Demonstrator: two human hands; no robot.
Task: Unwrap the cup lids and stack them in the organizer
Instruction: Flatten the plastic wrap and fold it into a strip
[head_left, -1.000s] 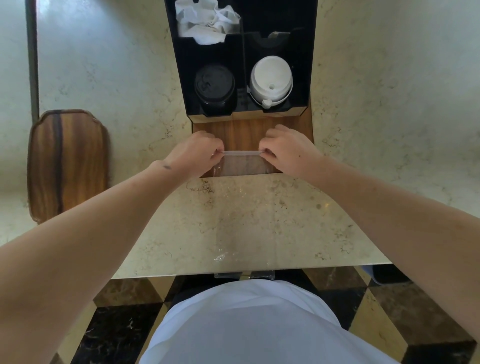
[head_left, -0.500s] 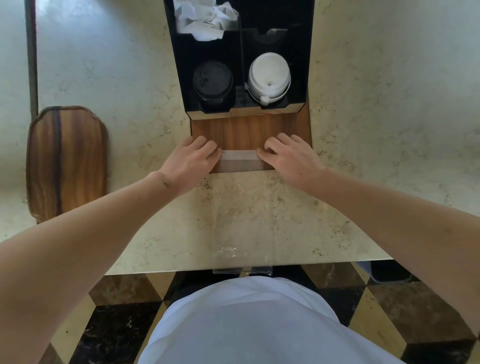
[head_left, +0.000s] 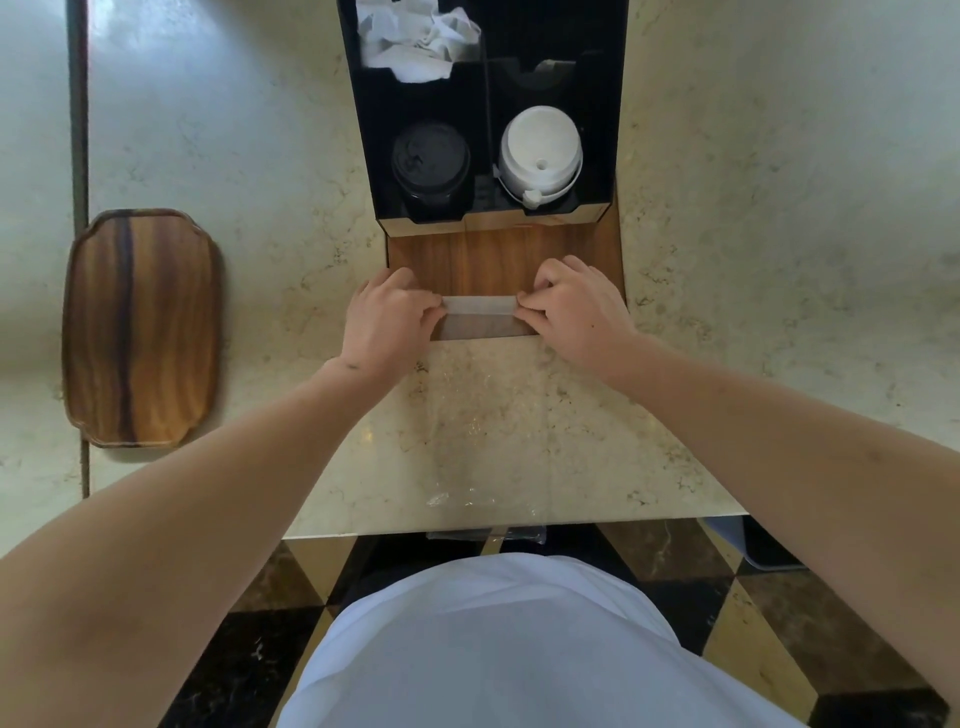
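While curled, both hands' fingers (head_left: 426, 312) pinch wrapper (head_left: 479, 305).

Seen from above, a person's left hand (head_left: 387, 319) and right hand (head_left: 574, 306) each pinch 1 end of a clear plastic wrapper (head_left: 480, 306), holding its folded edge taut over the wooden front of a black organizer (head_left: 605, 130) on a marble counter (head_left: 519, 431). Inside the organizer, a stack of black lids (head_left: 431, 158) fills the left slot, a stack of white lids (head_left: 540, 148) the right, with crumpled white paper (head_left: 415, 39) behind. A wooden tray (head_left: 143, 327) lies well apart on the left.
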